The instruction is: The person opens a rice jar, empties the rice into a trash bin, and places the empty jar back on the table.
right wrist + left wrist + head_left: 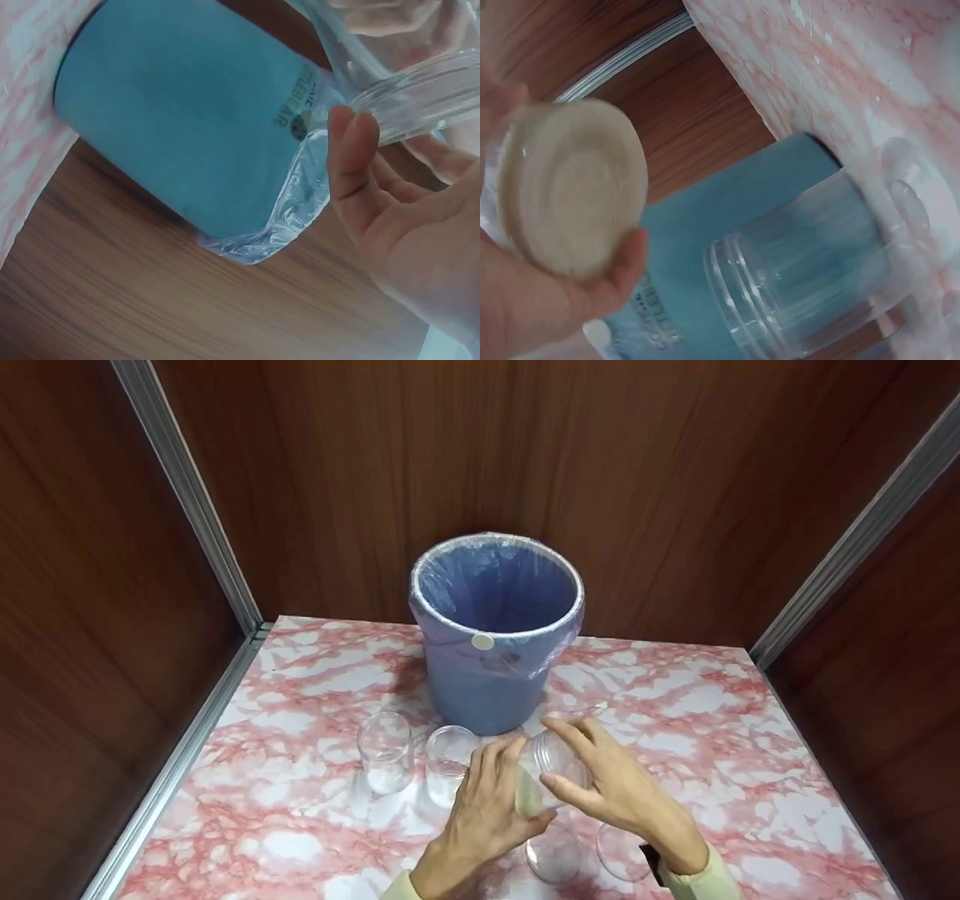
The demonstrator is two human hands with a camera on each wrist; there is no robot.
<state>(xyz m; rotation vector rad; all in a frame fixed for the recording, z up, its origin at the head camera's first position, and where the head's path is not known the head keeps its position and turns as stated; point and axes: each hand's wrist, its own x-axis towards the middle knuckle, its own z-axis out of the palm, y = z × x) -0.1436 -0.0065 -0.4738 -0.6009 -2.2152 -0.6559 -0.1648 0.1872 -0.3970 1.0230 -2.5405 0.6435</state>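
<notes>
On the marbled table (pixel 750 780) stands the bin (pixel 480 694), its bag (pixel 556 651) draped outside, probably to keep the mouth open. Just in front of the bin, the left hand (pixel 484 819) curls round the pale base (pixel 577 187) of a tilted clear jar (pixel 553 757), and the right hand (pixel 619 781) curls thumb and fingers about its ridged end, a grip that would suit steadying against twisting; two standing jars (pixel 385 757) wait front-left of the bin, perhaps for easy reach, and two thin clear discs (pixel 553 853) lie further in front of it
</notes>
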